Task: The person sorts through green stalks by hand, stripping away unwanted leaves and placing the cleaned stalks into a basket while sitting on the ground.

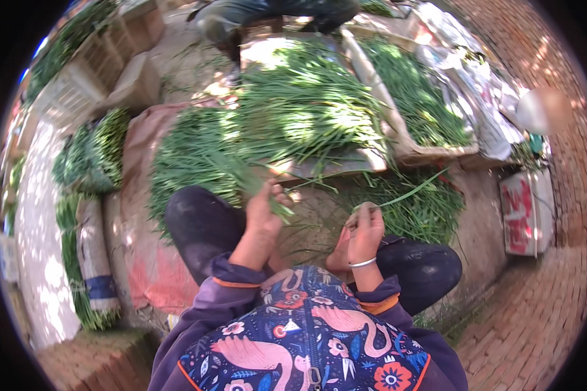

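Note:
My left hand is closed around a small bunch of flat green leaves, likely garlic chives, whose cut ends stick out below the fingers. A single long leaf is pinched in the fingertips of my right hand, its free end pointing up and to the right. Beyond both hands, a broad heap of chives covers a low board. More chives are laid in a thick layer by my left knee. Loose leaves lie in a pile on the ground past my right hand.
A lined crate of chives stands at the right, beside white sacks. Tied bundles lie to the left, near plastic crates. Another person's legs are at the far side. A white box bears red writing.

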Demonstrator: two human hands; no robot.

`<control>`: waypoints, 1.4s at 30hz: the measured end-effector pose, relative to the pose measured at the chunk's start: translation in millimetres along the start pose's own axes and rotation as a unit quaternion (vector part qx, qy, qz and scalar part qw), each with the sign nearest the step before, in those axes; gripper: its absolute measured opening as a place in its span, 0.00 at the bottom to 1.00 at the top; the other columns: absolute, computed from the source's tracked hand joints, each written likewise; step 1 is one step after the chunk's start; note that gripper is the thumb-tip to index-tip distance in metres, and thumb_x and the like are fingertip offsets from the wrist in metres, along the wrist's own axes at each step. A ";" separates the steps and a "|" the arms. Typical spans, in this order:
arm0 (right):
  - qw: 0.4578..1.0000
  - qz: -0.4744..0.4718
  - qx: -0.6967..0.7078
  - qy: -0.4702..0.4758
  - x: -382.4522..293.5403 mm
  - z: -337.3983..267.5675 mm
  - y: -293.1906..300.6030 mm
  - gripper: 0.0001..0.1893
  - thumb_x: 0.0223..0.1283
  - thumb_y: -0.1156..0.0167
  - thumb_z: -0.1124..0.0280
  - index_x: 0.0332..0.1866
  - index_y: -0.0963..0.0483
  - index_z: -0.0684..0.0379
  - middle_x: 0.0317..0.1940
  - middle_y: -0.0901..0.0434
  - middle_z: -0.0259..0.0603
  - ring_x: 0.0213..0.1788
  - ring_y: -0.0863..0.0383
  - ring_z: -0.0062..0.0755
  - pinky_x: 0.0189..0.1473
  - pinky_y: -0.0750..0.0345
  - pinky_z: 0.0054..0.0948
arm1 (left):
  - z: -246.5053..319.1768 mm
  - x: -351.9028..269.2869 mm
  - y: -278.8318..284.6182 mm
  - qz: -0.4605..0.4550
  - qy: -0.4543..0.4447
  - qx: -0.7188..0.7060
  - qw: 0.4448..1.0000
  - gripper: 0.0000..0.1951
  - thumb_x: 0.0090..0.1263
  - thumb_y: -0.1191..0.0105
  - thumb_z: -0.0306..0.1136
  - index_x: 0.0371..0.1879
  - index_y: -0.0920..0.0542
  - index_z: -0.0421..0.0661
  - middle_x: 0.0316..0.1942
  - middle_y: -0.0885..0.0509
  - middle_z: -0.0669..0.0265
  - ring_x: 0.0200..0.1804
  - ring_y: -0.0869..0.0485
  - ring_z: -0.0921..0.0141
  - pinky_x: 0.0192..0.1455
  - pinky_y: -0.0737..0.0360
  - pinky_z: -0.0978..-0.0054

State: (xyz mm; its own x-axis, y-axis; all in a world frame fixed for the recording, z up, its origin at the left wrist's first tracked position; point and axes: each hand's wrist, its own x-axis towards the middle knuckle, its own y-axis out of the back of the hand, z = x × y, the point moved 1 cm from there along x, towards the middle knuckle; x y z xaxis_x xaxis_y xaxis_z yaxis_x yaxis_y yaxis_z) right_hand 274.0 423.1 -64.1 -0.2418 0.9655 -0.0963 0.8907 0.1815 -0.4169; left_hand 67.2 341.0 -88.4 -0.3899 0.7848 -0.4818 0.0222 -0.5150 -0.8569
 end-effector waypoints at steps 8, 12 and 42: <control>0.885 -0.103 -0.448 0.068 79.0 -31.8 -2.2 0.11 0.59 0.35 0.69 0.42 0.21 0.64 0.32 0.16 0.41 0.32 0.18 0.27 0.37 0.22 0.26 | 10.6 -8.9 -11.7 -0.053 0.039 -0.016 0.998 0.07 0.73 0.49 0.31 0.45 0.23 0.46 0.17 0.37 0.78 0.17 0.40 0.80 0.22 0.39 0.80; 0.739 -0.031 -0.598 0.309 159.3 -46.7 -50.5 0.15 0.54 0.36 0.60 0.42 0.20 0.58 0.35 0.16 0.48 0.41 0.18 0.50 0.43 0.22 0.42 | 7.0 -3.9 -0.1 -0.051 0.052 0.017 0.997 0.08 0.71 0.47 0.31 0.46 0.23 0.46 0.18 0.39 0.78 0.19 0.41 0.79 0.23 0.41 0.80; 0.938 -0.107 -0.237 -0.229 -12.8 39.8 -10.5 0.08 0.64 0.38 0.67 0.39 0.20 0.60 0.26 0.23 0.23 0.24 0.31 0.09 0.25 0.34 0.15 | -39.5 7.8 33.0 -0.050 0.080 0.174 0.980 0.19 0.73 0.47 0.35 0.58 0.28 0.38 0.54 0.19 0.55 0.55 0.19 0.60 0.50 0.19 0.69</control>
State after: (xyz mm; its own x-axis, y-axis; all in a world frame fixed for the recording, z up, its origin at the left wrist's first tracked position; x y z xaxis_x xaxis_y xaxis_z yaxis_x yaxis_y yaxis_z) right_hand 252.4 401.4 -94.4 -0.4776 0.7355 -0.4806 0.8478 0.5294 -0.0323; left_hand 101.3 343.8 -127.7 -0.2250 0.8669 -0.4449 -0.3344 -0.4976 -0.8004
